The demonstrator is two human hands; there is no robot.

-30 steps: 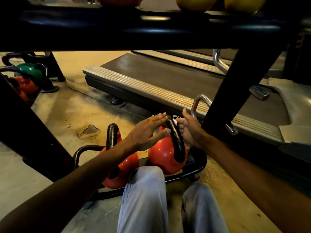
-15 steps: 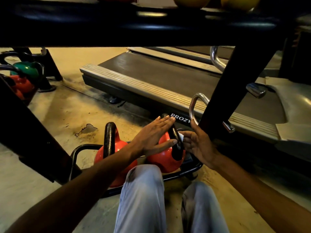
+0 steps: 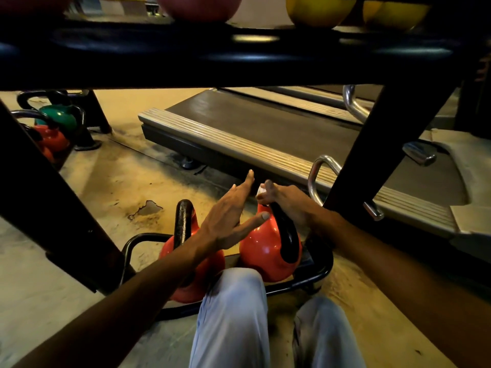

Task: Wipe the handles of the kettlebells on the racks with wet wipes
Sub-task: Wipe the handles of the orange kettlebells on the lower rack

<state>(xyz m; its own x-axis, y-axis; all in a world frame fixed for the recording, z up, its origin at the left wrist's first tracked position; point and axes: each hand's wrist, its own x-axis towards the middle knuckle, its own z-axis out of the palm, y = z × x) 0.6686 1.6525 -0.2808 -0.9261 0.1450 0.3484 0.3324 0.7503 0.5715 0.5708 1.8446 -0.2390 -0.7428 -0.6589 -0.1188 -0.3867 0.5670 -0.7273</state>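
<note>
**Wiping the handle of a red kettlebell on the lowest rack tier**

The right hand (image 3: 285, 201) is curling its fingers over the top of the black handle (image 3: 285, 235) of the right red kettlebell (image 3: 265, 251), pinching a small white wet wipe (image 3: 261, 191) that is showing only as a pale scrap at the fingertips. The left hand (image 3: 228, 216) is hovering just beside the same handle at its 9 o'clock, fingers straight and spread, thumb extending toward the bell's red body; whether the thumb is touching the bell cannot be told, and the hand is holding nothing. This kettlebell is sitting in the black tubular rack tray (image 3: 322, 272) near the centre of the view. A second red kettlebell (image 3: 191, 251) is standing just beside it at 9 o'clock, partly hidden behind the left forearm, its dark handle upright. The person's knees in light trousers (image 3: 233, 314) are lying at 6 o'clock. A black rack shelf (image 3: 239, 59) is crossing the view at 12 o'clock, carrying pink and yellow bells. A treadmill deck (image 3: 265, 134) is lying beyond the hands at 1 o'clock. A green kettlebell (image 3: 59, 116) and further red ones are sitting on another rack at 10 o'clock
</note>
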